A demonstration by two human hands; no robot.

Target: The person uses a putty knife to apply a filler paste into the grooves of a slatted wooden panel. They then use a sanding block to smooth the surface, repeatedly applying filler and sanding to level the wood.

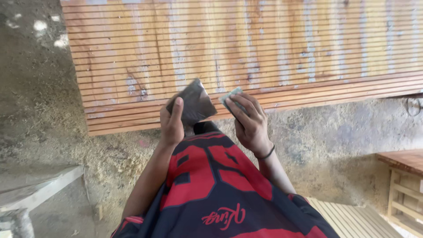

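Note:
My left hand (171, 124) holds up a dark, flat rectangular sheet (194, 103), thumb pressed on its near face. My right hand (250, 121) is closed around a small pale green folded piece (231, 95) whose corner pokes out above the fingers. A black band circles my right wrist. Both hands are raised in front of my chest, close together but not touching, over the near edge of a large slatted wooden panel (246, 48). My red and dark blue shirt (211, 185) fills the lower middle.
The slatted panel lies on a dusty concrete floor (335, 136) strewn with sawdust. A wooden frame piece (403, 185) stands at the right, pale slats (352, 218) at the bottom right, and a grey plank (35, 189) at the left.

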